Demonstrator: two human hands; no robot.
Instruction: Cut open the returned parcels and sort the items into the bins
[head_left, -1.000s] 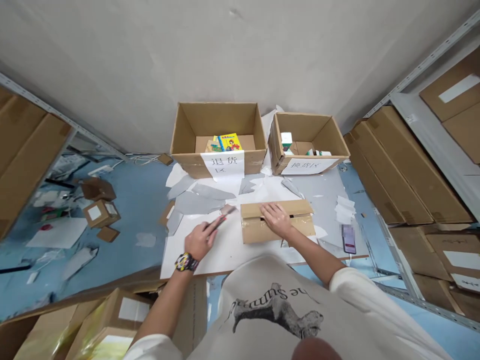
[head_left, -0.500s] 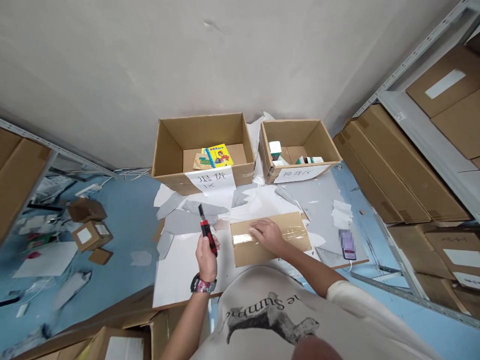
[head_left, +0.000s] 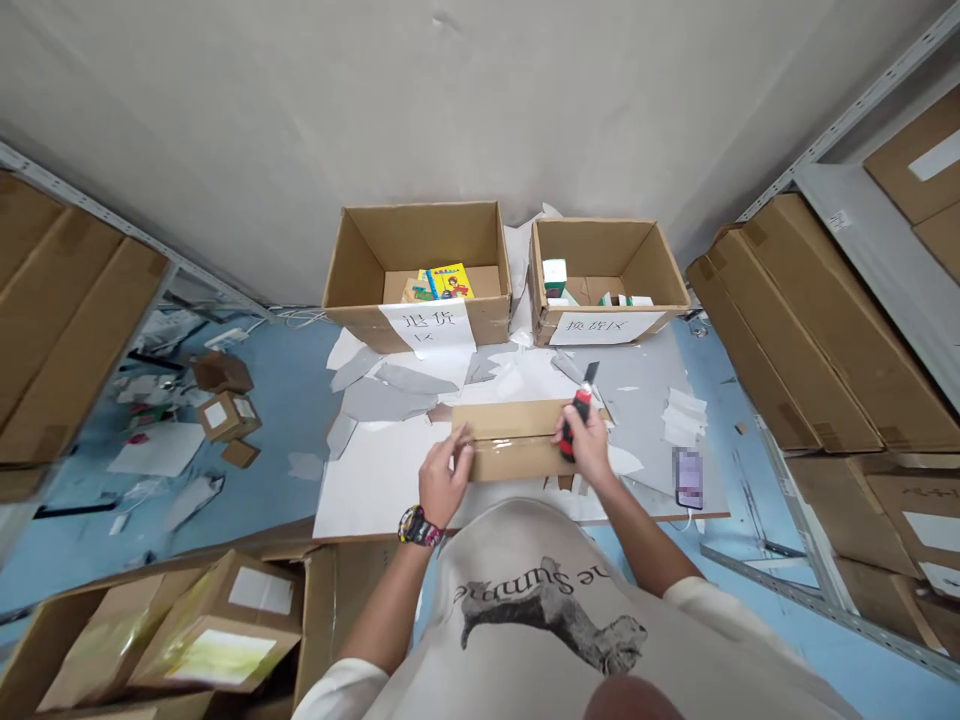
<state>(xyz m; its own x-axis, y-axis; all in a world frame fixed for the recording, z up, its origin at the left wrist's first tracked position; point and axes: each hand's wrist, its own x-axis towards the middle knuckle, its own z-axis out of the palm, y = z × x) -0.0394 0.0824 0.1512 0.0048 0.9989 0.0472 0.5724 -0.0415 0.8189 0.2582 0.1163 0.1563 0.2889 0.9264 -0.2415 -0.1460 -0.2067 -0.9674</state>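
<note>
A flat brown cardboard box (head_left: 517,462), with shiny clear tape along its middle seam, lies in front of me on the table. My left hand (head_left: 444,477), with a patterned watch at the wrist, grips the box's left end between thumb and fingers. In my right hand (head_left: 590,450) is a red and black utility knife (head_left: 577,418), its blade pointing up and away from me. That hand is closed round the handle at the box's right end. Its fingers partly cover the box there.
Two open cartons with paper signs stand at the back: the left carton (head_left: 352,318) holds yellow booklets, the right carton (head_left: 667,300) small white-green boxes. A phone (head_left: 688,480) lies at the table's right. Torn grey packaging (head_left: 390,400) covers the table's left. Shelves with cartons flank both sides.
The utility knife has passed from my left hand to my right. My left hand has moved to the box's left end. The box shows a different side, with a seam.
</note>
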